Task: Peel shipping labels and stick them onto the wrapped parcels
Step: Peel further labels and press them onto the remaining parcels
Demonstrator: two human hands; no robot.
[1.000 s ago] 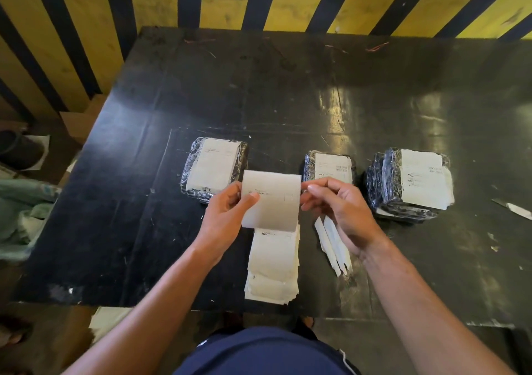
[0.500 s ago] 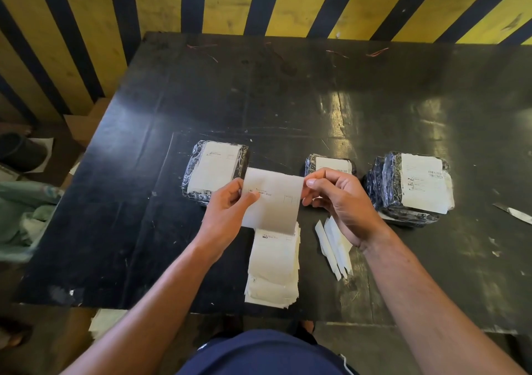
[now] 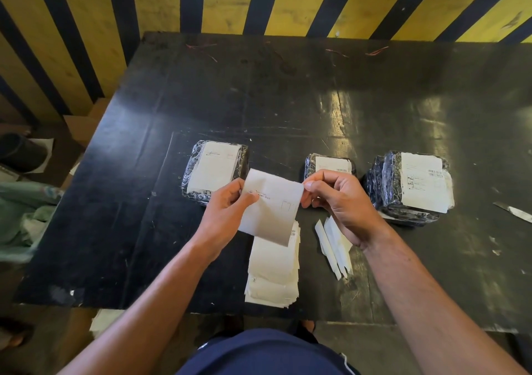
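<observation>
I hold one white shipping label (image 3: 273, 210) above the table between both hands. My left hand (image 3: 227, 210) pinches its left edge and my right hand (image 3: 339, 199) pinches its top right corner. Below it lies a stack of labels (image 3: 273, 271) near the table's front edge. Three black wrapped parcels stand in a row behind: the left parcel (image 3: 214, 170), the middle parcel (image 3: 331, 163) partly hidden by my right hand, and the right parcel (image 3: 411, 187). Each carries a white label on top.
Peeled backing strips (image 3: 334, 248) lie right of the stack. A knife blade (image 3: 515, 212) rests at the right edge of the black table (image 3: 288, 92). A yellow and black striped wall stands behind. Boxes and cloth sit on the floor at left.
The label has tilted slightly, its right side lower than before. My right hand's fingers have shifted to its top right corner. The parcels have not moved.
</observation>
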